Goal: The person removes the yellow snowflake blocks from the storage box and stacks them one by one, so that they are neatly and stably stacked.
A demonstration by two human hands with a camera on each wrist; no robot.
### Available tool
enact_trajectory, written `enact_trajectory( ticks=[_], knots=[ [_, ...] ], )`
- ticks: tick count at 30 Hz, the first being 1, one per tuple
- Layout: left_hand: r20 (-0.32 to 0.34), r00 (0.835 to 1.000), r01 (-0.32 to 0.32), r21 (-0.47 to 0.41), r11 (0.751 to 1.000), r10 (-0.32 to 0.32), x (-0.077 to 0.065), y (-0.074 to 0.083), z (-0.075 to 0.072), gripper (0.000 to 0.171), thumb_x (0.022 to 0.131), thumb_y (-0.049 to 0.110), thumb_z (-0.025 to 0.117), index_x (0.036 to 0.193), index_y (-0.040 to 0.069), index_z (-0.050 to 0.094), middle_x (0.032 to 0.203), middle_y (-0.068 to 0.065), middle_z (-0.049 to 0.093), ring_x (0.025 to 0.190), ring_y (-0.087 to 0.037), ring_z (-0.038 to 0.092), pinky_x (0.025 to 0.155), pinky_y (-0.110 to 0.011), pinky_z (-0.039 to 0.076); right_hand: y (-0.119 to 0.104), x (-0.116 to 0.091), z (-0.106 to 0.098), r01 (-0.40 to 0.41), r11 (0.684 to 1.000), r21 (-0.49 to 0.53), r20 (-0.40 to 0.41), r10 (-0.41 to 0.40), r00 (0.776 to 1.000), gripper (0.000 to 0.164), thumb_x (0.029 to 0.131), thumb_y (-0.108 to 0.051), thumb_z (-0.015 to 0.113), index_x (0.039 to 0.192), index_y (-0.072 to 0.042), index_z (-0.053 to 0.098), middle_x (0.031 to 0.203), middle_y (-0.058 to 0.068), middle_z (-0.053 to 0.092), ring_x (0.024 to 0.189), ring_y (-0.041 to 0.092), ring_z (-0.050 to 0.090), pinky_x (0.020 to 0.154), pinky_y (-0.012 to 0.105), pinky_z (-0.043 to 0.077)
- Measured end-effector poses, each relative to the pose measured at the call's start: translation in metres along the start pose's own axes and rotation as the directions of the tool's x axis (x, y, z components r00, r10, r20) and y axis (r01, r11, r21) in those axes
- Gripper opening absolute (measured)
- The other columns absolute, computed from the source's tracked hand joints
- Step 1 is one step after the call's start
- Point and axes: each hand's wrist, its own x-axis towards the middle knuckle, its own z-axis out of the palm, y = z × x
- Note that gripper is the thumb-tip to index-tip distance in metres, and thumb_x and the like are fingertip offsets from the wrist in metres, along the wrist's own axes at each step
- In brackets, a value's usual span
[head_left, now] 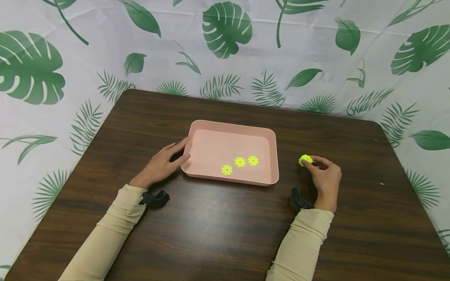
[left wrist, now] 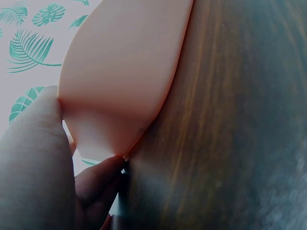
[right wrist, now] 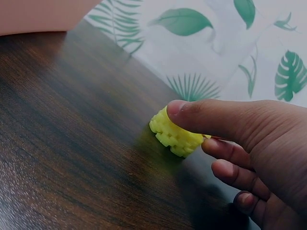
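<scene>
Three yellow notched discs (head_left: 240, 160) lie in the pink tray (head_left: 218, 146), toward its near side, spaced apart. Right hand (head_left: 325, 177) has a stack of matching discs (right wrist: 168, 136) pinched between thumb and fingers, right of the tray and outside it (layer count unclear; can't tell if it's touching the table (head_left: 211, 226)). Left hand (head_left: 159, 166) has its fingers extended and spread, touching the tray's left edge, no disc in it. Step in hand, my read: managing the pinched stack while the left steadies the tray. Next move probably calls for firm, even thumb pressure so layers don't slide, and enough lift to clear the tray wall if it heads that way.
</scene>
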Motion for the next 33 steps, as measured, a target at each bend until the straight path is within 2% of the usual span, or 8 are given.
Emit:
enact_trajectory(
  ticks=[16, 24, 33],
  knots=[
    [0.008, 1.000, 0.008, 0.003, 1.000, -0.008, 0.000, 0.000, 0.002, 0.065, 0.107, 0.053, 0.049, 0.165, 0.038, 0.025, 0.166, -0.003, 0.035, 0.154, -0.041, 0.024, 0.122, -0.063, 0.024, 0.000, -0.001, -0.003, -0.004, 1.000, -0.005, 0.009, 0.004, 1.000, 0.049, 0.091, -0.034, 0.082, 0.126, -0.002, 0.074, 0.112, 0.010, 0.065, 0.084, 0.010, 0.051, 0.066, 0.017, 0.044],
    [0.008, 1.000, 0.006, -0.003, 1.000, -0.006, 0.000, 0.001, 0.001, 0.065, 0.107, 0.053, 0.049, 0.165, 0.036, 0.026, 0.166, -0.003, 0.035, 0.154, -0.040, 0.025, 0.122, -0.063, 0.024, 0.001, -0.002, -0.003, 0.003, 1.000, 0.022, -0.008, -0.003, 1.000, 0.056, 0.092, -0.039, 0.080, 0.136, -0.004, 0.069, 0.127, 0.015, 0.066, 0.093, 0.011, 0.051, 0.075, 0.021, 0.042],
    [0.005, 1.000, 0.009, 0.005, 1.000, -0.009, -0.001, -0.001, 0.000, 0.065, 0.107, 0.053, 0.049, 0.165, 0.039, 0.024, 0.166, -0.003, 0.034, 0.154, -0.041, 0.024, 0.121, -0.066, 0.024, -0.017, -0.002, 0.004, 0.129, 0.991, 0.034, -0.064, -0.127, 0.990, 0.051, 0.092, -0.034, 0.081, 0.130, -0.002, 0.072, 0.117, 0.017, 0.068, 0.085, 0.008, 0.050, 0.073, 0.023, 0.042]
  ],
)
